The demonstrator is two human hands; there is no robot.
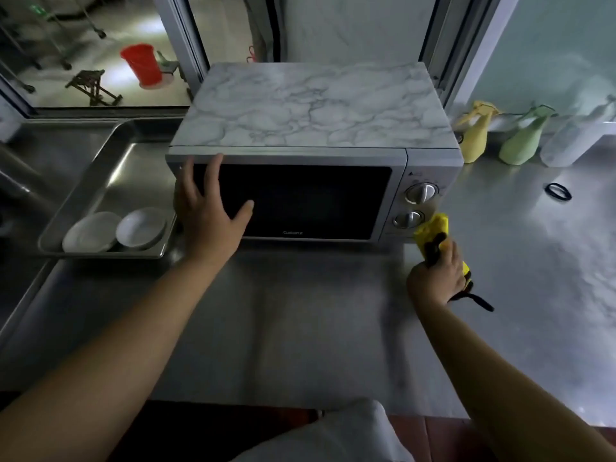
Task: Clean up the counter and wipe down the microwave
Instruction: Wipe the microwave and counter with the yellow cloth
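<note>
A steel surface [300,328] carries the microwave [313,155], a metal tray [110,195] to its left, three spray bottles [520,141] and a black ring [558,191] to its right.

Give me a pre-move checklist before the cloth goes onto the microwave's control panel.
1. Cloth in hand: the right hand grips the yellow cloth. Ok.
2. Microwave steadied: the left hand lies with fingers spread on the door's left side. Ok.
3. Door shut: looks flush with the front. Ok.
4. Cloth at the panel: it sits just beside the lower knob; contact cannot tell.
5. Cloth damp: cannot tell.
6. Spray bottles out of the way, behind on the right. Ok.
</note>
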